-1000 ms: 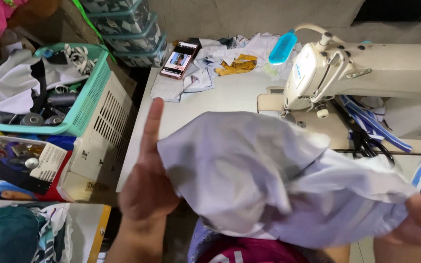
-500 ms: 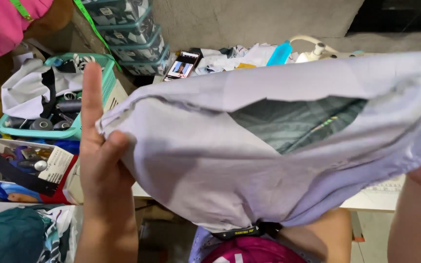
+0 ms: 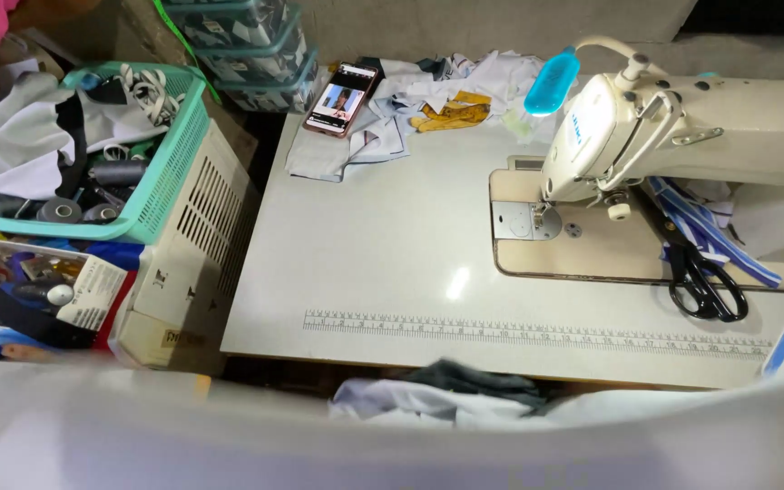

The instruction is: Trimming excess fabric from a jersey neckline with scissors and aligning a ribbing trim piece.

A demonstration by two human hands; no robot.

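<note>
A pale grey-white cloth point(image 3: 392, 445) stretches blurred across the whole bottom edge of the head view, very close to the camera. Neither my left hand nor my right hand shows; both are out of frame or hidden behind the cloth. Beyond it lies the white sewing table point(image 3: 383, 254) with a printed ruler strip point(image 3: 537, 334) along its near edge. A cream sewing machine point(image 3: 682, 136) stands at the right, its needle plate point(image 3: 524, 220) bare. More crumpled fabric point(image 3: 446, 395) sits below the table's near edge.
Black scissors point(image 3: 705, 286) and striped blue cloth point(image 3: 714, 231) lie beside the machine. A phone point(image 3: 342, 98), cloth scraps point(image 3: 410, 109) and a yellow piece point(image 3: 451, 113) sit at the far edge. Left: a teal basket point(image 3: 170, 172) of fabric on a white crate point(image 3: 197, 263).
The cloth that my two hands held up in front of the camera has dropped to the bottom edge. Both hands have left the view, and the table and machine are uncovered.
</note>
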